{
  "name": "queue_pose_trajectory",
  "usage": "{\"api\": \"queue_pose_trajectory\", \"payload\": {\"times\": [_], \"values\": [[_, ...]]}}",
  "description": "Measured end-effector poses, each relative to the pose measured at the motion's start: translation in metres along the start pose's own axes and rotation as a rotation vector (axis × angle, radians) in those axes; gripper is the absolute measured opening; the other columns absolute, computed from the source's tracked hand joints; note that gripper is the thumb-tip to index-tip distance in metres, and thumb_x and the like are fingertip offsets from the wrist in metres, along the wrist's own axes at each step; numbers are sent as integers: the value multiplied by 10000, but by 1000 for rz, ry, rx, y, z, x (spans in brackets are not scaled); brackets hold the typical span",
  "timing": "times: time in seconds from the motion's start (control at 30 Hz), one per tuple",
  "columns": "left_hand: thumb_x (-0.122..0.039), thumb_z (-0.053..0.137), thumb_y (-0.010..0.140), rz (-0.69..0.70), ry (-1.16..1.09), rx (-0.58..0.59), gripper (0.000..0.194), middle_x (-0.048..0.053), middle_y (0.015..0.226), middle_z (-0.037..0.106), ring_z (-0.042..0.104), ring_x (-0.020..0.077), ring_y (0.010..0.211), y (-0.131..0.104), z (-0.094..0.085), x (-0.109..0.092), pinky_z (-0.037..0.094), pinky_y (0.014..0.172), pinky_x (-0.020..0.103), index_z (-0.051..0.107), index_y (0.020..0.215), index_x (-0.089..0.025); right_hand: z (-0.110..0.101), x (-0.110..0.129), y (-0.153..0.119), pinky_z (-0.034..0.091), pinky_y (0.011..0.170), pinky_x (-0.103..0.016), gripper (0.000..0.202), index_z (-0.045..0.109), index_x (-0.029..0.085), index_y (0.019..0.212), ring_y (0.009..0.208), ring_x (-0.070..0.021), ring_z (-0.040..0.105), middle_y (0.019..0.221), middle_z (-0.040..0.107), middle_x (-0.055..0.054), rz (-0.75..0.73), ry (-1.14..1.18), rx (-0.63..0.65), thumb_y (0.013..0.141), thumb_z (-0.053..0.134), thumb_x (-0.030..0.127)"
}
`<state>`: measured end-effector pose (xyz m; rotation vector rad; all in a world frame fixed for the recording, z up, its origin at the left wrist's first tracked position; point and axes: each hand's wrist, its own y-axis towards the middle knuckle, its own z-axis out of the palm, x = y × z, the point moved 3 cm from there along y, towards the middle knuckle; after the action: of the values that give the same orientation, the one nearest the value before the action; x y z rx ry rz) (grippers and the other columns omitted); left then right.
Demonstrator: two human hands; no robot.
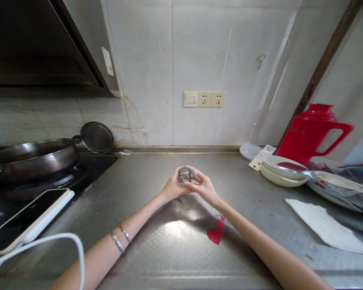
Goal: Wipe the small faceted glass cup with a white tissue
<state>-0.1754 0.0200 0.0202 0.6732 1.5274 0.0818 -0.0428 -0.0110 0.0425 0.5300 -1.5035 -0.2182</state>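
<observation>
Above the middle of the steel counter [157, 249], my left hand [173, 184] curls round the left side of a small, shiny, dark-grey and silvery thing [184, 177]. My right hand [205, 187] meets it from the right, its thumb reaching across below and its fingers bent over the far side. Both hands are closed on this one piece, whose kind is too small and blurred to make out. Two bracelets [120, 238] circle my left forearm. A torn red scrap [216, 232] lies on the counter near my right forearm.
At left, a steel pan [45, 161] sits on the black stove, with a phone [27, 221] and white cable [78, 245] nearer. At right stand a red thermos [305, 135], stacked white bowls [281, 177], a patterned plate [345, 187] and a white paper sheet [326, 227].
</observation>
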Motion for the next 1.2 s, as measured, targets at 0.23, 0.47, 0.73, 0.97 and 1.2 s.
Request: {"api": "queue_pose_trajectory", "payload": {"times": [0.23, 0.47, 0.73, 0.97, 1.2], "values": [[-317, 838, 545, 40, 228, -60, 844, 110, 1154, 617, 605, 230, 1023, -4, 0, -21, 458, 905, 360, 367, 1232, -188, -14, 3, 4, 448, 999, -437, 389, 616, 252, 1203, 1152, -237, 568, 1240, 624, -58, -106, -265, -39, 913, 455, 456], [-313, 814, 558, 32, 288, -27, 823, 84, 1124, 618, 621, 199, 926, -10, 6, -26, 478, 821, 308, 373, 1243, -195, -21, 2, 7, 488, 943, -434, 364, 679, 235, 1096, 1056, -251, 634, 1109, 695, -72, -183, -427, -131, 936, 420, 433], [-210, 757, 572, 106, 348, -52, 733, 92, 1156, 600, 596, 227, 1017, -10, 9, -20, 465, 883, 337, 396, 1209, -192, -5, 21, -11, 393, 1079, -451, 367, 564, 261, 1256, 1249, -201, 502, 1292, 586, -52, -584, -667, 94, 941, 394, 182], [-171, 749, 559, 58, 296, -27, 770, 87, 1213, 584, 581, 237, 1061, -12, 12, -23, 448, 916, 352, 393, 1240, -204, -13, 12, -4, 456, 1030, -448, 342, 595, 287, 1209, 1171, -213, 573, 1227, 634, -28, -498, -636, 21, 944, 395, 204], [-170, 752, 541, 38, 278, -38, 707, 81, 1130, 613, 593, 237, 1000, -10, 13, -21, 462, 871, 353, 455, 1182, -195, -5, 20, -11, 393, 1083, -475, 390, 567, 266, 1245, 1221, -200, 529, 1258, 611, -43, -614, -701, 96, 923, 383, 146]]}}
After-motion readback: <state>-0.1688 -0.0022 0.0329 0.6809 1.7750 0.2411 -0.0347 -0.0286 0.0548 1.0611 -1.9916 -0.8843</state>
